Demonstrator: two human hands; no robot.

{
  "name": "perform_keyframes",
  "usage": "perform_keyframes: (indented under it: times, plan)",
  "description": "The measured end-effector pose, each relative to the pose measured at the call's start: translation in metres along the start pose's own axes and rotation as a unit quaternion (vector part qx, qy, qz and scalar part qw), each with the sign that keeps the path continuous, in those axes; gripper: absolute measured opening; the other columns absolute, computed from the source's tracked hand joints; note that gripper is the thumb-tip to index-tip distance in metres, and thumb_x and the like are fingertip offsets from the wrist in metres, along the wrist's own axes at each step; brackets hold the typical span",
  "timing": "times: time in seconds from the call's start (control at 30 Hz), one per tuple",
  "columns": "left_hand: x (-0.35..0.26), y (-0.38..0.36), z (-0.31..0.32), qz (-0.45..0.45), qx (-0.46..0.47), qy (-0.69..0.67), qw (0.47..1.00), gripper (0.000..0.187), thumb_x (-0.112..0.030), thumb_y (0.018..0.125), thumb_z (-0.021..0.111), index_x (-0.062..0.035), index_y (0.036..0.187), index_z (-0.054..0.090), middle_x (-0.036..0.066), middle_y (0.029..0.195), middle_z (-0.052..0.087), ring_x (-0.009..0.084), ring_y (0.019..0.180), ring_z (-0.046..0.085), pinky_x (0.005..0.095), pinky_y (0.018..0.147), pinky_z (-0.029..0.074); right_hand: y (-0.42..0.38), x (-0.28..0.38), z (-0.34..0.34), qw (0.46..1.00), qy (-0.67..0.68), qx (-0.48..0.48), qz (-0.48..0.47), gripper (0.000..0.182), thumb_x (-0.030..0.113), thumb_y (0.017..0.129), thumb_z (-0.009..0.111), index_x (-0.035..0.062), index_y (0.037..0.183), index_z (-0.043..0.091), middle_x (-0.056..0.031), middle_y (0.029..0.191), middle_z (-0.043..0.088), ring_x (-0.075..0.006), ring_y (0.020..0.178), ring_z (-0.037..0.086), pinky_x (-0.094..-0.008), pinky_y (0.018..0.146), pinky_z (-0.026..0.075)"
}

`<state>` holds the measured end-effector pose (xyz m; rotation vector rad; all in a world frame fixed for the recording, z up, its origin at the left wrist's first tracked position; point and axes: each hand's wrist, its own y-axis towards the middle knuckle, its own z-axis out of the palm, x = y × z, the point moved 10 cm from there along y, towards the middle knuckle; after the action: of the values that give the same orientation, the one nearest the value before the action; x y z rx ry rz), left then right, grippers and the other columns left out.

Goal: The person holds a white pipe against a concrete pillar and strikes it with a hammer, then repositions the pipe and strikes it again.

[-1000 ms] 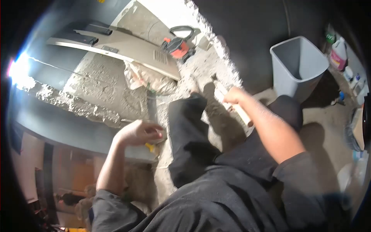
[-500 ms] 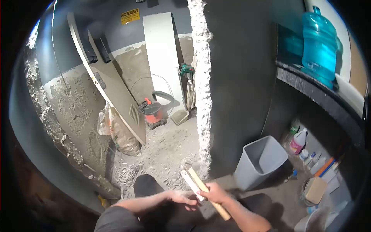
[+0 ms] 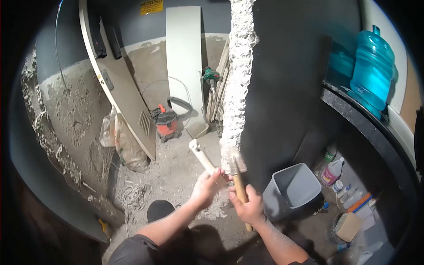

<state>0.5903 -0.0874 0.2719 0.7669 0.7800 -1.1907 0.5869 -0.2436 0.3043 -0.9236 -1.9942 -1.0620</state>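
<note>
My left hand (image 3: 205, 189) is closed around the lower part of a pale, whitish bar (image 3: 203, 155) with a hole near its top end. Wrapped round the wooden handle of a hammer (image 3: 240, 185) is my right hand (image 3: 248, 205). The hammer's head is up, blurred, in front of the lower end of a rough broken wall edge (image 3: 240, 84). Both hands are close together, left of a grey bin (image 3: 298, 185), over the dusty floor.
A red and black vacuum (image 3: 167, 123), a white panel (image 3: 183, 57) and a leaning door (image 3: 126, 92) stand at the back. Rubble and coiled cord (image 3: 132, 196) lie on the floor. Bottles (image 3: 332, 171) sit at right, below a shelf with a blue water jug (image 3: 374, 66).
Both hands have risen and moved forward. The left hand, which was open beside the bar, now grips it. The right hand now holds only the wooden handle, with the hammer head upward. The view has shifted.
</note>
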Motion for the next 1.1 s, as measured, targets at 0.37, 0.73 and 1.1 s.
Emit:
perform_keyframes:
  times: [0.37,0.73,1.1]
  plan:
    - [0.006,0.048,-0.009,0.043,0.06,0.399,0.914,0.034,-0.03,0.101,0.058,-0.0044,0.122,0.054,0.003,0.08,0.057,0.0116,0.069,0.055,0.0309,0.065,0.047,-0.014,-0.133,-0.014,0.966,0.23,-0.107,0.053,0.037,0.039,0.1,0.056,0.0047,0.099,0.043,-0.0003,0.062,0.045,-0.0075,0.044,0.044,-0.0235,0.04,0.038]
    - [-0.029,0.067,0.048,0.16,0.036,0.426,0.89,0.035,-0.033,0.099,0.061,-0.0021,0.116,0.058,0.01,0.081,0.066,0.0144,0.072,0.061,0.0312,0.068,0.049,-0.001,-0.09,-0.047,0.945,0.313,-0.09,0.006,0.058,0.058,0.097,0.05,0.0004,0.094,0.05,0.0016,0.06,0.039,-0.0083,0.049,0.039,-0.0241,0.046,0.032]
    - [-0.076,0.094,0.059,0.204,0.048,0.371,0.904,0.033,-0.033,0.102,0.056,-0.002,0.111,0.061,-0.002,0.072,0.052,0.0058,0.064,0.042,0.025,0.057,0.037,0.052,-0.046,-0.038,0.929,0.331,-0.142,-0.088,0.07,0.071,0.093,0.043,0.002,0.084,0.047,-0.0013,0.06,0.043,-0.0096,0.046,0.042,-0.0238,0.043,0.035]
